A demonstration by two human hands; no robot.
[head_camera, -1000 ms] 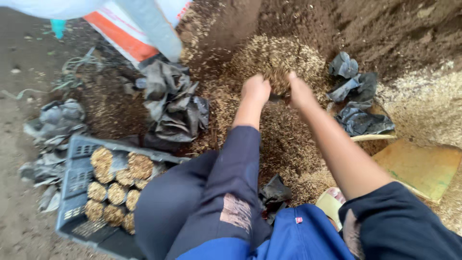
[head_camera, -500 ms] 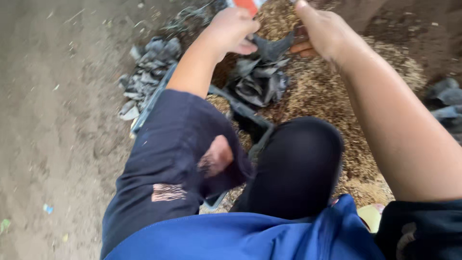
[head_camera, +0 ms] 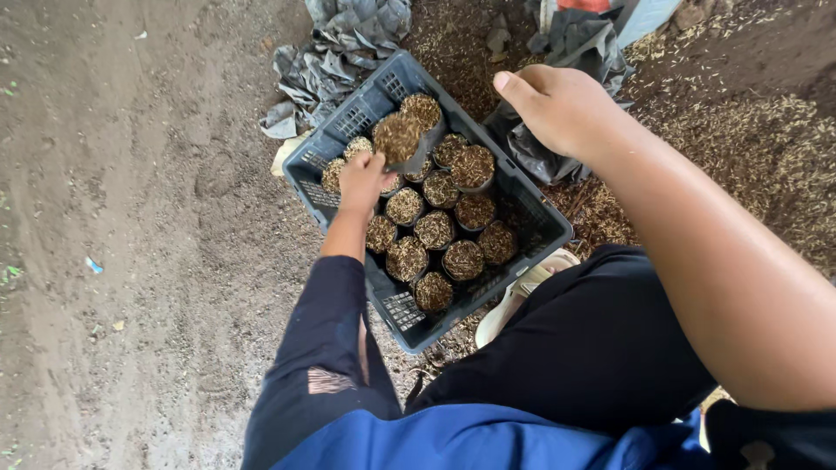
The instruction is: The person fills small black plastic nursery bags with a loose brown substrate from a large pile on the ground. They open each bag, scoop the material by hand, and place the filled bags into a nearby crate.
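The left hand [head_camera: 364, 181] is closed around a small black grow bag [head_camera: 402, 139] packed with husk-and-soil mix, holding it tilted above the far left part of a dark plastic crate [head_camera: 533, 207]. The bag sits just beyond the fingers, its open mouth angled up and toward the far side, its long axis leaning off vertical, and it hangs over the other filled bags [head_camera: 435, 228] that stand upright and touching one another in rows inside the crate. The right hand [head_camera: 562, 109] hovers to the right of the crate's far edge, fingers curled loosely and thumb out, gripping nothing that can be made out; it lies over a heap of crumpled empty black bags [head_camera: 531, 152]. The left hand is plainly the nearer of the two to the lifted bag, with the right well apart from it across the crate. The crate rests on the ground [head_camera: 131, 218] at a slant, one corner pointing toward the person's knee, clad in dark trousers [head_camera: 601, 348], and a pale shoe [head_camera: 522, 287] shows just beside its near right side. More empty bags [head_camera: 335, 52] are piled at the far left corner, and a spread of husk and soil mix [head_camera: 766, 148] covers the ground to the right.
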